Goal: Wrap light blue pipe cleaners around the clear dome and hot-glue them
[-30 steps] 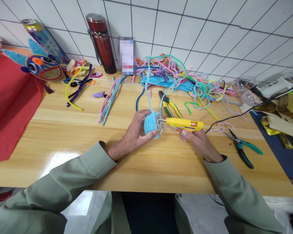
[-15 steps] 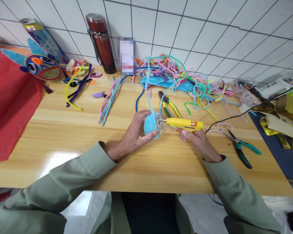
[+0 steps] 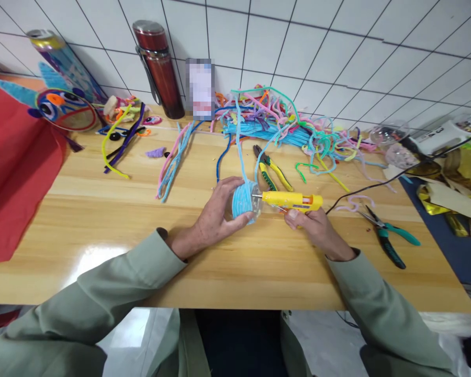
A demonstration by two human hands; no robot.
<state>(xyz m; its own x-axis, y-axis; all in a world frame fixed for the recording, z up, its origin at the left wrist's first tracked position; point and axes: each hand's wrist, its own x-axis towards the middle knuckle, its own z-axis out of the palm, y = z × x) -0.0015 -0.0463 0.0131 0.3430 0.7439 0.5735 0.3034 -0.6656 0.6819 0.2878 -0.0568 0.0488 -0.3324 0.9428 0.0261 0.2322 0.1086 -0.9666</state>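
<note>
My left hand (image 3: 215,217) is wrapped round a clear cup-like piece (image 3: 242,201) wound with light blue pipe cleaners, held above the wooden table. Two loose light blue strands rise from it toward the back. In my right hand (image 3: 308,222) is a yellow glue gun (image 3: 292,200), its metal tip pointing left and meeting the clear part beside the blue winding. Whether any glue is coming out cannot be made out. Just behind the cup lie pliers with yellow and green handles (image 3: 272,170).
Colourful pipe cleaners (image 3: 275,120) are heaped along the wall. A red thermos (image 3: 159,70), a phone (image 3: 201,89) and a decorated fish-like piece (image 3: 65,107) stand at the back. Teal-handled pliers (image 3: 390,241) lie right, near a black cord (image 3: 371,186). Red cloth (image 3: 19,173) covers the left.
The glue gun in my right hand has moved slightly left, its tip now further over the clear part. My left hand keeps its hold on the blue-wound cup.
</note>
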